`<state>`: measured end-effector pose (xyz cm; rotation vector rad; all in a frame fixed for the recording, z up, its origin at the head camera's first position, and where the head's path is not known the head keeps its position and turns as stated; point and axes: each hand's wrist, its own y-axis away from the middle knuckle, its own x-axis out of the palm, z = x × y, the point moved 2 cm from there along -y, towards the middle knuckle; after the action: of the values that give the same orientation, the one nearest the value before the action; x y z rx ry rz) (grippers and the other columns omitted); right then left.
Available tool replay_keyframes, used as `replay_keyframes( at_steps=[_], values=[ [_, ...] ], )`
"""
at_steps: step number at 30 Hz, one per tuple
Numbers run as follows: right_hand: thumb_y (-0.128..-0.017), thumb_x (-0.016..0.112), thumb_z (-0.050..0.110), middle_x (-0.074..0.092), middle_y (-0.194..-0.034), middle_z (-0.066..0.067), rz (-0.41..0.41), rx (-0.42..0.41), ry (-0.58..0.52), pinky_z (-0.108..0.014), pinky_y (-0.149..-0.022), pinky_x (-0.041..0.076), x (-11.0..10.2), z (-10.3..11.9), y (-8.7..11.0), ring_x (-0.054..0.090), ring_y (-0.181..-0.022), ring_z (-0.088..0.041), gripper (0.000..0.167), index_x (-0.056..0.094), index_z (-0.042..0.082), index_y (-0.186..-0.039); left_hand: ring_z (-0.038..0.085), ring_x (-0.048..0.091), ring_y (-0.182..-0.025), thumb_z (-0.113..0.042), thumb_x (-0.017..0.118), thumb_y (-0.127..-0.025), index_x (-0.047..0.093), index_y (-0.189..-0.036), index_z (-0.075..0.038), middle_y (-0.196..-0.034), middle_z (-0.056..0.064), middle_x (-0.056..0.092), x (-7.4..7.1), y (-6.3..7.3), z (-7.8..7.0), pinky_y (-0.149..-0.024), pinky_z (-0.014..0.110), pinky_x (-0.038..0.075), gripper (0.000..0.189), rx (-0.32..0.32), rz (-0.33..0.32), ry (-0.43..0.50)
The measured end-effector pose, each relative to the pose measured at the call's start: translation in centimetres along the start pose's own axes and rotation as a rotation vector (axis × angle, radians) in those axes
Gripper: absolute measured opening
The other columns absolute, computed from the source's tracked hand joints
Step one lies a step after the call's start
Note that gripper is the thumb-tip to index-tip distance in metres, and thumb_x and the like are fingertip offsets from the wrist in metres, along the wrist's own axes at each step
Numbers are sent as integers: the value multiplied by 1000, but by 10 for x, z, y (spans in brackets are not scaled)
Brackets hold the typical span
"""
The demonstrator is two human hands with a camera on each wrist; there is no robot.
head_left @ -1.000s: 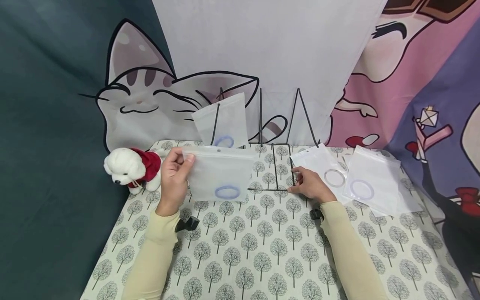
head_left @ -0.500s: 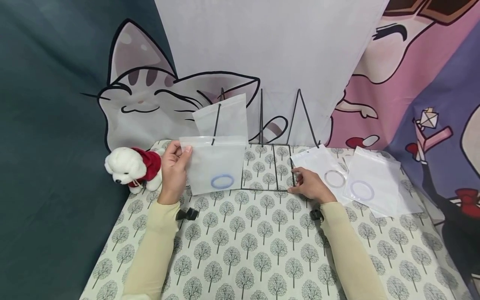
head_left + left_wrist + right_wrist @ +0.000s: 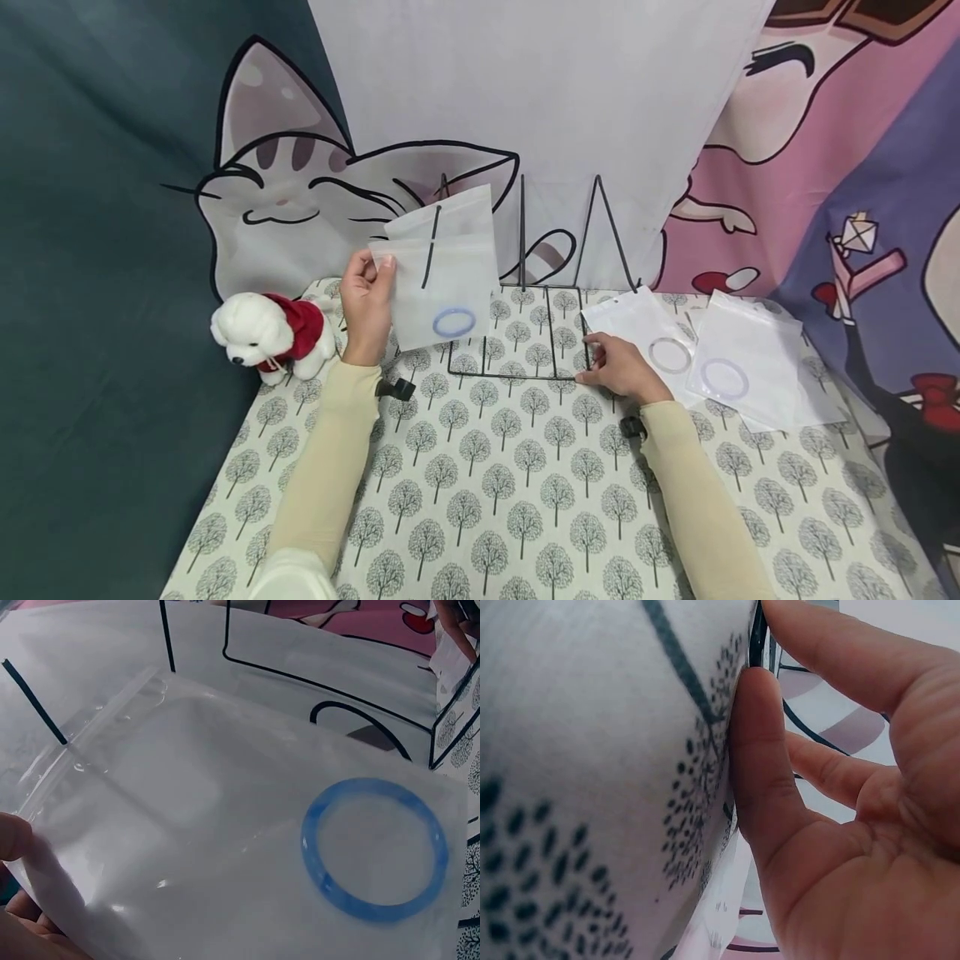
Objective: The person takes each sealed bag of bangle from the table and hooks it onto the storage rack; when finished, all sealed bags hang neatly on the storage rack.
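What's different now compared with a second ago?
The left hand, pinching the translucent plastic bag with the blue ring, has moved up in the head view; neither grip changed. The black wire rack, the right hand gripping it, the white plush dog in red and the white bags at right stayed put.

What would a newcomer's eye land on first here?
Probably the big smiling cartoon cat on the curtain behind the table. Next, the white toy dog in red at the table's far left. Then the blue ring in the plastic bag that the left hand pinches.
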<state>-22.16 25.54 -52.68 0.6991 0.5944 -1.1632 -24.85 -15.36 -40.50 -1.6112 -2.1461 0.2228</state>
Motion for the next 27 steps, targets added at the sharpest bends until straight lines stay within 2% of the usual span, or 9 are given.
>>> replay_keyframes(
  at_steps=[4, 11, 18, 23, 25, 27],
  values=[
    [-85, 90, 22, 67, -108, -12, 13, -1, -8, -47, -91, 55, 3, -1, 0, 64, -91, -21, 81, 51, 2, -152, 7, 59, -75, -8, 66, -103, 70, -105, -20, -97, -4, 77, 4, -6, 6, -64, 18, 44, 13, -4, -50, -4],
    [-84, 91, 21, 66, -108, -12, 7, 10, -31, -46, -90, 54, 5, -1, 2, 64, -89, -19, 81, 51, 2, -152, 10, 67, -83, -15, 69, -103, 72, -111, -15, -100, -3, 78, 11, -14, 10, -71, 22, 54, 9, -40, -87, -31],
    [-84, 90, 19, 66, -107, -11, 7, -5, -33, -45, -91, 53, 4, -1, 2, 64, -86, -18, 81, 51, 1, -152, 12, 72, -90, -6, 73, -97, 74, -108, -14, -99, -1, 78, 7, -16, 11, -82, 24, 58, 13, -16, -137, -9],
    [-84, 91, 19, 66, -106, -11, 3, -4, -25, -46, -91, 53, 1, -1, 2, 63, -86, -19, 81, 51, 1, -152, 13, 68, -96, -7, 76, -96, 71, -115, -9, -102, 0, 72, -2, -13, 4, -90, 25, 56, 20, 34, -159, -35],
    [-84, 91, 20, 66, -106, -11, 4, -3, -23, -46, -91, 53, 0, -1, 2, 63, -86, -19, 82, 50, 1, -152, 14, 65, -102, -5, 74, -96, 67, -121, -2, -109, 5, 69, -6, -7, -4, -93, 27, 53, 26, 54, -181, -72],
    [-84, 91, 21, 67, -105, -11, 2, -7, -22, -47, -91, 53, -1, -1, 1, 63, -86, -18, 81, 51, 1, -152, 15, 62, -104, -4, 74, -96, 65, -121, -1, -110, 3, 67, -11, 2, -11, -93, 29, 52, 27, 75, -190, -124]
  ],
)
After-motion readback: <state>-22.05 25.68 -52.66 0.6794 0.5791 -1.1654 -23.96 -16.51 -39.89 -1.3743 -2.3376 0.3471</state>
